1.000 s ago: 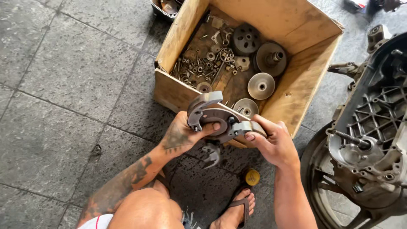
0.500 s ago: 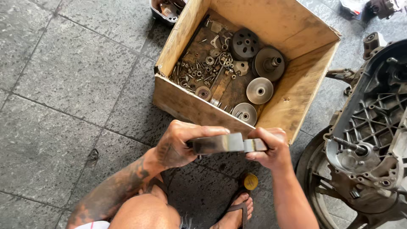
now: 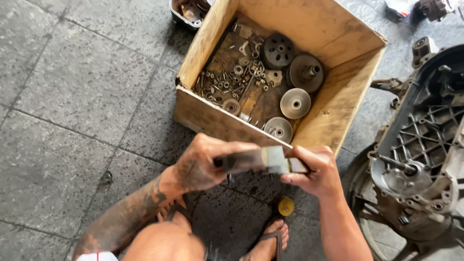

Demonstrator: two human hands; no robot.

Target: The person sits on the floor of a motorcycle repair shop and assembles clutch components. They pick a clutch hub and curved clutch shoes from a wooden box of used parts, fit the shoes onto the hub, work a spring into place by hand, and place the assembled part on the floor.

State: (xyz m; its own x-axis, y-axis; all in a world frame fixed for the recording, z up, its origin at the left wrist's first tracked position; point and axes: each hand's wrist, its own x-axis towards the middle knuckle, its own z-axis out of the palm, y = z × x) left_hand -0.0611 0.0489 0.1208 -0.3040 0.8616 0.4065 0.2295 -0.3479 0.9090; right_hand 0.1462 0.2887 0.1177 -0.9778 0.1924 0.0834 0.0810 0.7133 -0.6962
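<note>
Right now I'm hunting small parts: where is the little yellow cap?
The yellow cap lies on the stone floor under the right hand, beside the sandalled foot.

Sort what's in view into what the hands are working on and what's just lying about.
In hand:
- grey metal clutch-like part, seen edge-on, held by left hand and right hand

Lying about:
- open wooden box of bolts, washers and round metal discs
- grey engine casing
- small yellow round cap on the stone floor
</note>
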